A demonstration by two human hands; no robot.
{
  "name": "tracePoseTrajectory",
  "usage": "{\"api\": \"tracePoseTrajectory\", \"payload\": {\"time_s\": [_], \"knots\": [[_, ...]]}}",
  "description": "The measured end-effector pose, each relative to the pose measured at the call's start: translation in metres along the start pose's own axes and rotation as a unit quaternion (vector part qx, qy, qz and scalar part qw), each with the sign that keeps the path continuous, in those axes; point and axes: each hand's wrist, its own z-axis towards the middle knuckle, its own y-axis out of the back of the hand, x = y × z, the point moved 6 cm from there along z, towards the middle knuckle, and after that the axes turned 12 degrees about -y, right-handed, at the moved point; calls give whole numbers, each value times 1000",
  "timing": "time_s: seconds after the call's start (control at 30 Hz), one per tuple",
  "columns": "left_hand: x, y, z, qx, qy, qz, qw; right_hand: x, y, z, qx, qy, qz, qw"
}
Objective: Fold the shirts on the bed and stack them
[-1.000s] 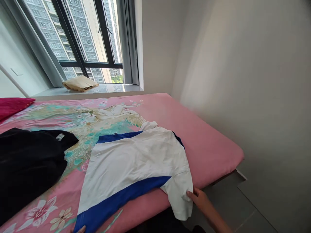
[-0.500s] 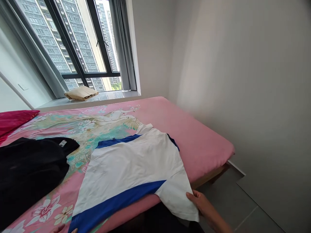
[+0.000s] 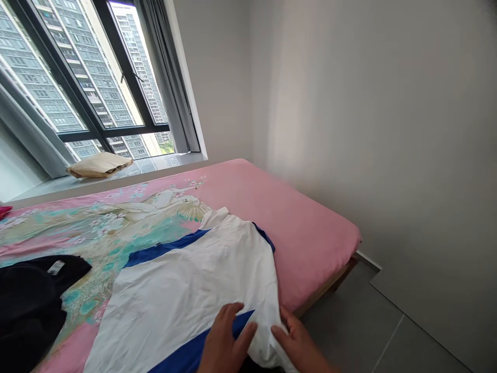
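Note:
A white T-shirt (image 3: 182, 280) with blue side panels lies spread on the bed, its collar pointing to the far side. My left hand (image 3: 225, 339) is over the near blue panel by the armpit, thumb and fingers apart; whether it presses on the cloth I cannot tell. My right hand (image 3: 298, 344) grips the edge of the near sleeve between thumb and fingers. That sleeve hangs past the edge of the bed. Part of the near blue panel is hidden behind my left hand.
The bed (image 3: 267, 191) has a pink patterned sheet. A black garment (image 3: 27, 311) lies at the left, and a red cloth (image 3: 4, 211) shows at the far left edge. On the windowsill sits a beige folded item (image 3: 99, 165). Grey floor (image 3: 357, 316) and a wall (image 3: 368, 129) are at the right.
My left hand has moved from the shirt's bottom hem up to the armpit area. My right hand has shifted slightly left with the sleeve, which is now bunched. The view has turned right.

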Motion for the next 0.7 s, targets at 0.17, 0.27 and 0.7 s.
{"api": "tracePoseTrajectory", "payload": {"time_s": [0.17,0.27,0.7], "knots": [[12,-51,58,54,104,38,992,11,-11,20,70,-31,-79,994],[38,-56,67,36,117,-11,992,-2,32,63,-71,-115,-4,991],[70,-54,49,-42,145,-361,920,107,-38,161,-163,106,-300,934]]}}
